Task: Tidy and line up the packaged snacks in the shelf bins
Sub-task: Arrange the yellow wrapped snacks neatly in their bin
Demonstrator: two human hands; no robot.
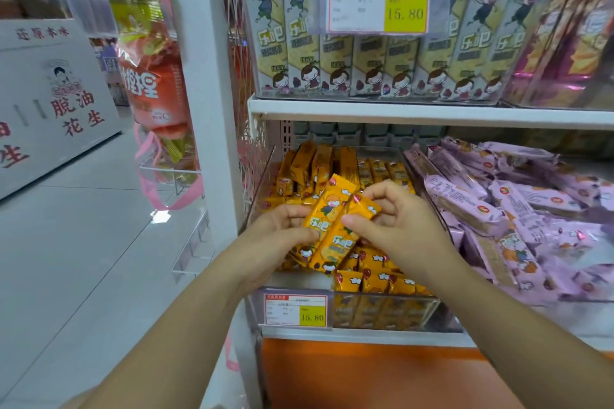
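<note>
Two long orange snack packets (335, 226) with cartoon print are held side by side above the clear bin (382, 309) of orange packets on the lower shelf. My left hand (279, 236) grips their lower left side, thumb across the front. My right hand (395, 222) pinches the right packet near its middle and top. More orange packets (315, 166) stand upright at the bin's back left; others lie loose below my hands and along the front.
A bin of purple packets (505, 206) lies jumbled to the right. Grey packets (365, 66) stand in a row on the shelf above, behind a price tag (378, 5). A white shelf post (206, 83) and hanging bags (156, 83) are at the left.
</note>
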